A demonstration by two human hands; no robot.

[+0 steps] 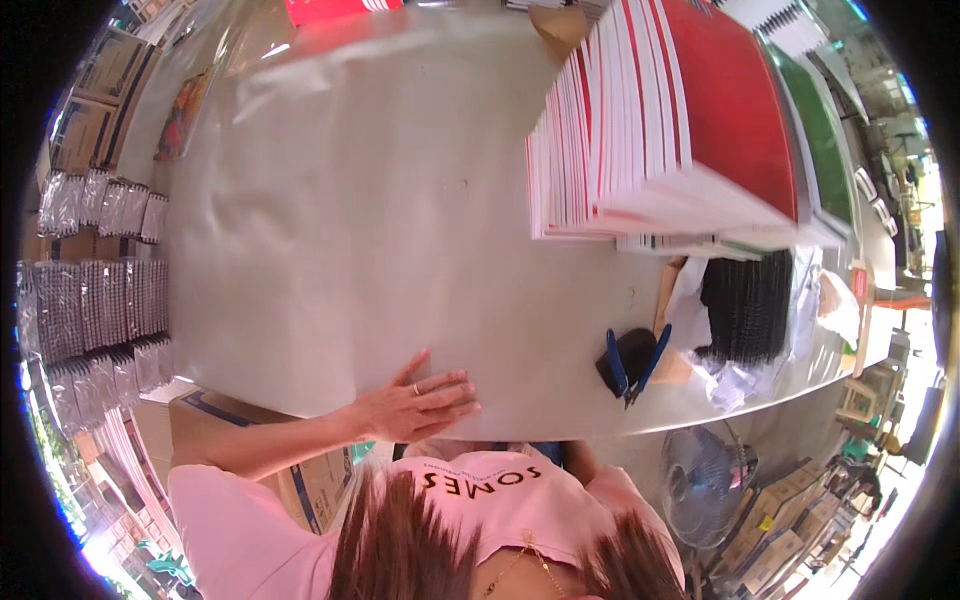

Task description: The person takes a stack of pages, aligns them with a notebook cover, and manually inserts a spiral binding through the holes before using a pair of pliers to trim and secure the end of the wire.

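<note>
My left hand [425, 403] lies palm down at the near edge of the grey table [340, 240]. Its fingers are stretched out toward the right, and a ring is on one of them. Nothing shows in its grasp. Only a part of my right arm appears, low beside the pink shirt; the right hand is hidden below the table edge. To the right of my left hand, a pair of blue-handled pliers [660, 352] rests with its handles spread, partly over a dark pad [606, 370].
A tall stack of red-and-white booklets [640, 130] fills the far right, with a green one [815, 140] beside it. Nearer sits a bundle of black binding coils [745, 310] in clear plastic. Wrapped coils [95, 305] line the left. A fan [700, 485] stands at the lower right.
</note>
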